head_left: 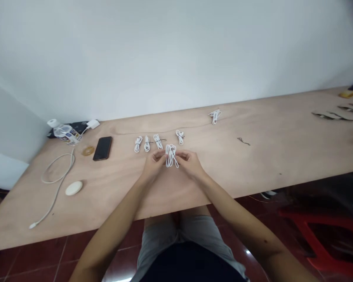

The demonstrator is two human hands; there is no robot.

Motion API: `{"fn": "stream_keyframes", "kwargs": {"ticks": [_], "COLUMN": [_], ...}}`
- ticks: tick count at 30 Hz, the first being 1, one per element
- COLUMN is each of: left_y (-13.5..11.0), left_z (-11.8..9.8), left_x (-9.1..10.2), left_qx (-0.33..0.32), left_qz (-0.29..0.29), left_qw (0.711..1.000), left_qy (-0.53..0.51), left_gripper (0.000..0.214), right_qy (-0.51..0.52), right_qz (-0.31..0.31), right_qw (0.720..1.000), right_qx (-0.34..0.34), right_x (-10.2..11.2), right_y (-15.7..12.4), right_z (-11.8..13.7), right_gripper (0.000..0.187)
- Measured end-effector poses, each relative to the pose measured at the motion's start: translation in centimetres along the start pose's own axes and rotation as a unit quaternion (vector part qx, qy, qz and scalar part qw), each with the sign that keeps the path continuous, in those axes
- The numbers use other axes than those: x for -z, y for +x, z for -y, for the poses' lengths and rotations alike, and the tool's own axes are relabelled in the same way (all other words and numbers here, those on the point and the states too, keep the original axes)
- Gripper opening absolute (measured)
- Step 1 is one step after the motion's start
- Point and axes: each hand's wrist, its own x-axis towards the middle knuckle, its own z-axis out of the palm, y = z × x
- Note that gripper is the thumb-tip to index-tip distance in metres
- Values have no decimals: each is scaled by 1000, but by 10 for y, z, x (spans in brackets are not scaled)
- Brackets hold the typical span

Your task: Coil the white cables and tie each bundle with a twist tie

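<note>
Head view: left hand point(154, 163) and right hand point(190, 163) pinch white cable bundle point(171, 156) between them, narrow grip, over plywood table point(253, 164). Five tied cable bundles point(158, 141) lie beyond, four near hands, one farther. One black phone point(102, 148). One water bottle point(64, 132), label unreadable.

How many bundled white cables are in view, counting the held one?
6. One bundle is between the left hand and right hand. Beyond lie a first bundle, second bundle and third bundle in a row, a fourth bundle rightward, and a fifth bundle near the wall.
</note>
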Motion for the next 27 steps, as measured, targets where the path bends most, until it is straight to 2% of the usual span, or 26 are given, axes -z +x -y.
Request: {"fn": "stream_keyframes", "kwargs": {"ticks": [3, 6, 8, 11, 14, 16, 20, 22, 25, 27], "left_y": [-7, -20, -29, -39, -44, -45, -47, -47, -47, -47], "left_z": [-1, -5, -8, -12, -16, -18, -18, -18, -22, -26], "left_x": [7, 16, 20, 21, 18, 17, 16, 15, 16, 18], "left_qx": [3, -16, -45, -114, -189, -210, -177, -166, -165, -163], "left_qz": [-31, -45, -45, -44, -56, -39, 41, 47, 38, 53], "left_qw": [998, 984, 961, 908, 860, 846, 845, 840, 821, 808], "left_qy": [62, 169, 270, 400, 471, 488, 502, 515, 546, 563], "left_gripper": [58, 46, 28, 9, 14, 16, 20, 21, 18, 18], "right_qy": [-49, -125, -196, -253, -219, -185, -147, -127, -87, -74], "right_qz": [27, 25, 24, 18, 4, -4, -6, -10, -18, -24], "right_qw": [998, 992, 980, 966, 975, 982, 989, 992, 996, 996], "right_qx": [-2, 19, 37, 48, 49, 48, 35, 26, 28, 37], "right_x": [9, 19, 25, 28, 25, 22, 18, 16, 13, 13], "right_y": [-2, -6, -9, -13, -13, -12, -11, -12, -15, -16], "right_z": [0, -1, -3, -9, -16, -19, -21, -19, -13, -7], "right_gripper": [36, 35, 33, 32, 29, 29, 27, 28, 41, 46]}}
